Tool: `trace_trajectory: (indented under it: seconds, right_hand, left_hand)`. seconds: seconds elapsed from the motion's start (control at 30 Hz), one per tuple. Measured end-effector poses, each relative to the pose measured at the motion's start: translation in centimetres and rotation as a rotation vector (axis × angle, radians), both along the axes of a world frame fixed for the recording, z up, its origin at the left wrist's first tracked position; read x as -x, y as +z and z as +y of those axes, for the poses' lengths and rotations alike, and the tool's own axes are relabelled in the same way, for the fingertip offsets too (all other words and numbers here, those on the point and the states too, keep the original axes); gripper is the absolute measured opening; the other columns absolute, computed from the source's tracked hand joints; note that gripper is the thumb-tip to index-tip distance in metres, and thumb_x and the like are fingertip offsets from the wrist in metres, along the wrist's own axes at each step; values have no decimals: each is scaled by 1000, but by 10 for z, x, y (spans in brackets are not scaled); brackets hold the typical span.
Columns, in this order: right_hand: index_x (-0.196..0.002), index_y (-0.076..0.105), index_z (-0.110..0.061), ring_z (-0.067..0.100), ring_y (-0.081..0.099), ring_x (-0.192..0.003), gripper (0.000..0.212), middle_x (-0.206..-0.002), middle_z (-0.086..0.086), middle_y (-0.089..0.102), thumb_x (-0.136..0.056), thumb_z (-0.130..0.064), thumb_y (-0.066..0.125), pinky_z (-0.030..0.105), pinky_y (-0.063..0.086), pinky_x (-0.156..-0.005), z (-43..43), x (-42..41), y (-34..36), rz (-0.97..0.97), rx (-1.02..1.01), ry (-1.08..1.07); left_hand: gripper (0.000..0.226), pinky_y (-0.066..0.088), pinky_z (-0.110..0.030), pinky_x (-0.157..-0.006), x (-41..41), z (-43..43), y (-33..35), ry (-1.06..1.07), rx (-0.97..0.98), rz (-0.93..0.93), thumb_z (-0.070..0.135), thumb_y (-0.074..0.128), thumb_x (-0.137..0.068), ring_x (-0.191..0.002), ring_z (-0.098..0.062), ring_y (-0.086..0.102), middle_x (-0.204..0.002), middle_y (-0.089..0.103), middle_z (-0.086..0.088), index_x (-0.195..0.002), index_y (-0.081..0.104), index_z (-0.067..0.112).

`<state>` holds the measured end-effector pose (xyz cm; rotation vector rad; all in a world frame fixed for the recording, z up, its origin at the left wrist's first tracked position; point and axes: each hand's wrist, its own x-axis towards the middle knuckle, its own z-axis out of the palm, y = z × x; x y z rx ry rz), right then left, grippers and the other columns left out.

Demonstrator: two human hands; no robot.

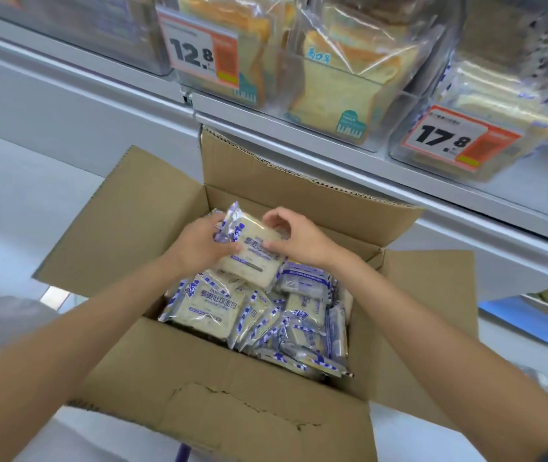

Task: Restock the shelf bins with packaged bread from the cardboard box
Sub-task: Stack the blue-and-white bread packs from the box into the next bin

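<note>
One box (pixel 232 378) (open); left hand (pixel 199 245), right hand (pixel 301 238) grip one packet (pixel 255 258).

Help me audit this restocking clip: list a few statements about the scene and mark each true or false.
1. The left grip and right grip both hold one bread packet over the cardboard box. True.
2. The cardboard box is empty. False: many packets lie inside it.
3. The left price tag reads 12.8. True.
4. The right price tag reads 9.9. False: it reads 17.8.
5. The box is taped shut. False: its flaps stand open.
</note>
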<state>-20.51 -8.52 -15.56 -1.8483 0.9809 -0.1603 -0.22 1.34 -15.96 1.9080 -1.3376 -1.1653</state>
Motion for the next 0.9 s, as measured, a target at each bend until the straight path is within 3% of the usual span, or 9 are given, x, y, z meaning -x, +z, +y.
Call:
trace_trajectory:
  seconds: [0.1,0.23,0.33,0.43,0.53,0.6,0.7,0.8,0.9]
  right_hand:
    - [-135,49,-16,16,55,-116,46,-130,2,56,-91,-22,64,28,43,-97,2,-12,-14,134,95,-56]
    - [-150,32,-22,16,62,-103,51,-149,13,42,-101,-23,46,30,45,-92,14,-41,-39,280,58,57]
    - [-154,20,-31,19,6,-150,51,-163,-2,11,-105,-41,32,42,7,-121,24,-59,-66,367,33,233]
    - [-113,64,-29,21,46,-126,33,-127,2,60,-103,-45,37,42,29,-109,29,-46,-82,426,110,231]
    - [-62,51,-24,19,53,-70,37,-68,-3,55,-97,-35,55,34,47,-78,23,-33,-92,324,99,10]
    - [-86,64,-20,20,60,-86,8,-101,6,62,-93,-22,62,35,52,-82,18,-31,-94,301,-4,-98]
    - [-153,20,-32,21,63,-91,84,-154,4,30,-86,-9,66,29,54,-65,6,-40,-93,305,-263,-133]
    - [-151,16,-40,24,55,-120,106,-153,4,35,-71,-19,81,35,50,-91,-10,-41,-87,468,-249,13]
    - [-111,57,-18,17,57,-96,54,-106,-2,62,-67,-24,87,30,45,-81,-14,-30,-71,501,-213,112]
  left_hand:
    - [8,50,-30,-69,-42,13,5,216,18,76,21,73,-87,-70,-8,67,-78,73,10,-92,68,22]
    - [18,47,-26,-60,-76,34,7,405,53,88,21,69,-90,-74,-8,64,-91,71,6,-107,65,18]
    - [11,50,-28,-64,-82,45,1,431,47,134,18,67,-91,-79,-12,66,-96,72,3,-101,66,23]
    - [8,49,-29,-69,-80,47,-4,410,57,80,17,65,-92,-82,-12,66,-91,71,6,-98,65,23]
    - [9,51,-32,-77,-75,45,-6,406,72,6,17,64,-92,-86,-13,67,-91,70,8,-98,66,23]
    - [9,52,-32,-77,-70,45,-9,403,71,16,16,64,-92,-84,-12,67,-90,70,9,-94,66,25]
    - [16,45,-26,-66,-63,48,-5,408,69,30,16,63,-93,-76,-6,62,-82,66,11,-84,60,28]
    - [11,49,-29,-70,-65,49,-4,438,45,64,17,63,-93,-82,-11,65,-90,68,8,-90,60,28]
    - [16,52,-31,-77,-63,47,-3,455,0,98,18,62,-93,-91,-13,66,-100,68,5,-109,59,19]
